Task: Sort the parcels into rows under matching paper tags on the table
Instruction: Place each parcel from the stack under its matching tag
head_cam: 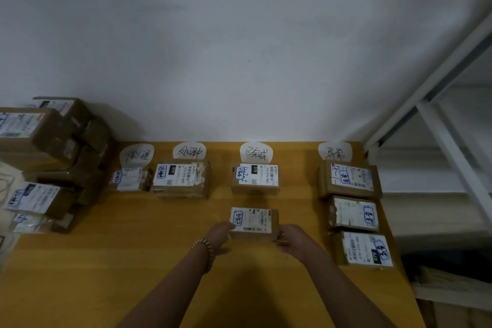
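Parcel (253,221), gripped at its near corners by left hand (219,234) and right hand (290,239), sits second under the third tag (256,152); the next move is probably to let go and fetch another.

Four handwritten paper tags stand along the far edge of the counter (159,247). I read the second tag (189,152) as 处理中, the third tag (256,153) as 已完成 and the fourth tag (335,152) as 异常. The first tag (136,155) is too smudged for me to read.

The held parcel (253,221), between my left fingers (230,227) and right fingers (279,237), carries a blue-framed sticker reading 已完成.

A black patch printed 070 shows on the parcel under the second tag (181,180), the parcel under the third tag (255,178) and the nearest right-row parcel (364,249). The finer print is illegible.
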